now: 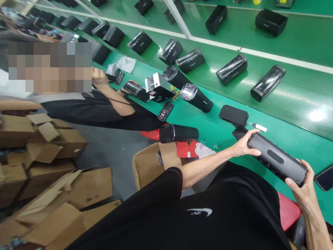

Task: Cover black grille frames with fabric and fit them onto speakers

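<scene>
A black speaker [277, 158] lies between my two hands over the green bench, its side with a dark oval panel facing up. My left hand [246, 144] grips its left end, thumb on the near edge and fingers on the far side. At the other end my right hand [303, 182] clasps the speaker in the same way. Just beyond my left hand sits a pile of black flat pieces [234, 115], with a small white tag-like object [260, 127] beside it. A phone [325, 177] lies to the right of my right hand.
Several finished-looking black speakers [231, 69] stand along the green surface [299, 114] beyond. A co-worker's arm [114, 97] reaches in at left, near a white-and-black box [158, 87] and an upright speaker [196, 97]. Open cardboard boxes [88, 187] crowd the floor at lower left.
</scene>
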`<act>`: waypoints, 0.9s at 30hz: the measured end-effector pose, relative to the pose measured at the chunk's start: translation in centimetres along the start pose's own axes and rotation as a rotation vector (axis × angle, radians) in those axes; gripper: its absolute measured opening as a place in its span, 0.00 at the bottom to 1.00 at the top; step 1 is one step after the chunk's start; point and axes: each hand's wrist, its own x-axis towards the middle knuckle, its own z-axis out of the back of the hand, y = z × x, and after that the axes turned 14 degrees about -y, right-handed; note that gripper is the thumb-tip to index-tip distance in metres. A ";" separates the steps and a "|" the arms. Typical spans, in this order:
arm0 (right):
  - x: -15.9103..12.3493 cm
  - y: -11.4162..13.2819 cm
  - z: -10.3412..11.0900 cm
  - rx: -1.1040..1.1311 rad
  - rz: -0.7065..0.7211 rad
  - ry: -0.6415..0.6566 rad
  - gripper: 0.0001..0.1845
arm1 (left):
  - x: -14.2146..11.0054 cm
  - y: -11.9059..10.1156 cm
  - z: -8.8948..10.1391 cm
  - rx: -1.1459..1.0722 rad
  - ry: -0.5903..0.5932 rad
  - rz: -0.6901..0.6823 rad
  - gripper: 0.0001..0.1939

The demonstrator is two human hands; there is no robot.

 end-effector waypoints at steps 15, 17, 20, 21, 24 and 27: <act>-1.7 0.7 -1.2 0.151 -0.233 -0.022 0.55 | -0.9 -0.6 0.7 0.219 -0.047 -0.005 0.50; -1.5 0.3 -0.8 0.149 -0.344 -0.001 0.55 | -0.7 -0.3 0.6 0.226 0.016 0.067 0.48; -1.5 0.4 -0.4 0.108 -0.418 0.007 0.55 | -0.5 0.5 0.6 0.199 0.082 0.118 0.47; -1.5 0.5 -0.5 0.107 -0.423 -0.005 0.54 | -0.4 0.9 0.4 0.195 0.068 0.130 0.47; -1.3 0.0 -1.2 0.151 -0.435 -0.090 0.49 | -0.3 2.1 -0.6 0.218 -0.017 0.202 0.45; 0.1 -1.4 -1.8 0.168 -0.488 -0.216 0.40 | 0.2 2.6 -1.6 0.261 -0.073 0.333 0.45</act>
